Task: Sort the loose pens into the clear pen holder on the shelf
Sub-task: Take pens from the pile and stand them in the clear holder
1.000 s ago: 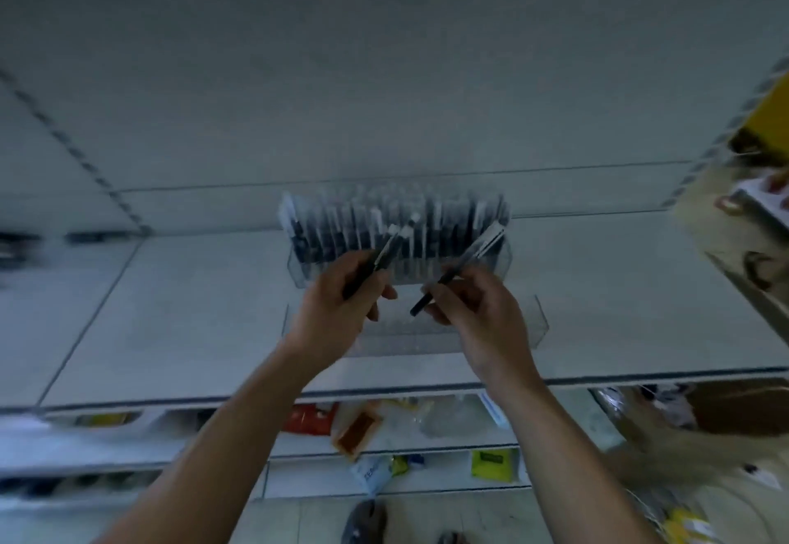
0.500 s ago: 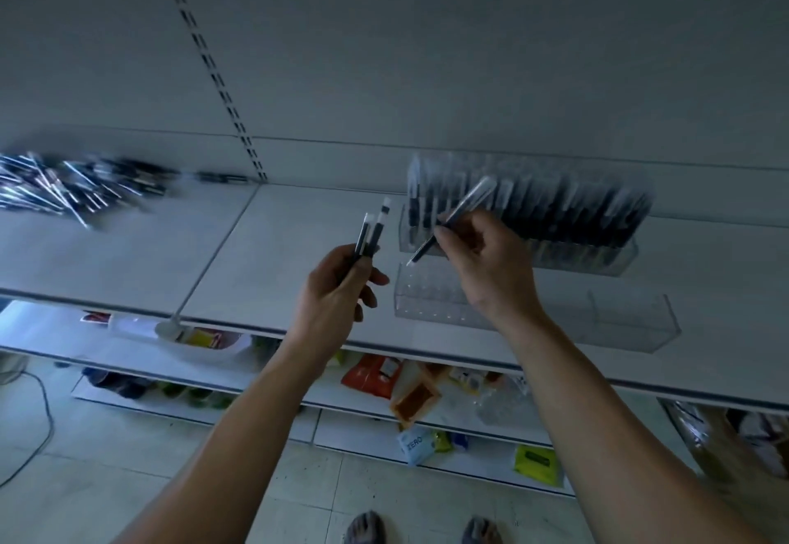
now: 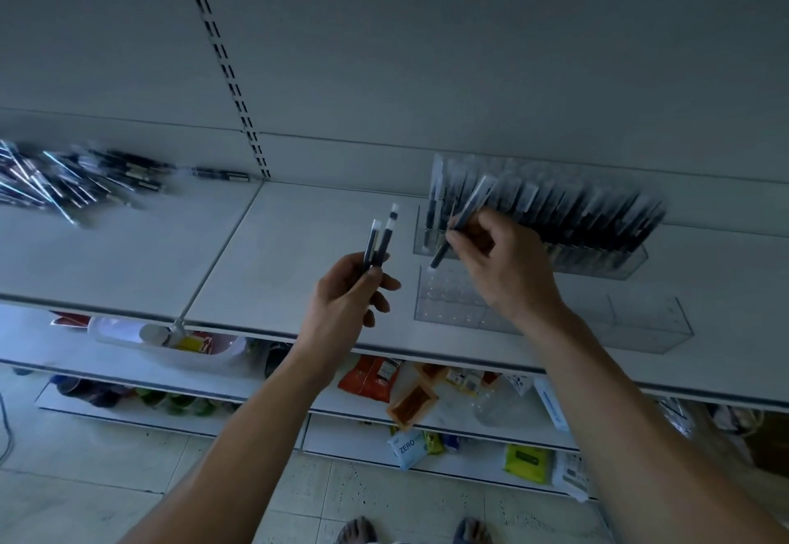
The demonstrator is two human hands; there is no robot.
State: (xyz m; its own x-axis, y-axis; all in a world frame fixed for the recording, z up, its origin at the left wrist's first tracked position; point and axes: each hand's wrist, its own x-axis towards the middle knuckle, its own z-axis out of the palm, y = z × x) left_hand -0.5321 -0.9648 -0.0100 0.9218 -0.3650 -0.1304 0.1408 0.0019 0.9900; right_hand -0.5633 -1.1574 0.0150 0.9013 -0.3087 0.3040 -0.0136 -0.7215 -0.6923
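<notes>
My left hand (image 3: pixel 343 308) grips two black pens (image 3: pixel 380 242) with pale caps, held upright above the shelf. My right hand (image 3: pixel 499 266) pinches one black pen (image 3: pixel 463 223), tilted, with its lower tip just above the left end of the near row of the clear pen holder (image 3: pixel 640 325). The holder's near tier shows bare holes; its back tier (image 3: pixel 555 219) is packed with several dark pens. A pile of loose pens (image 3: pixel 72 184) lies on the shelf at the far left.
The grey shelf (image 3: pixel 277 244) has a slotted upright (image 3: pixel 226 69) on its back wall. Lower shelves carry packets and a white tub (image 3: pixel 170 340). Tiled floor and my feet (image 3: pixel 410 530) show at the bottom.
The view has swung left, bringing the loose pen pile into sight. My right hand has tipped its pen down toward the holder's near row. My left hand has stayed beside the holder.
</notes>
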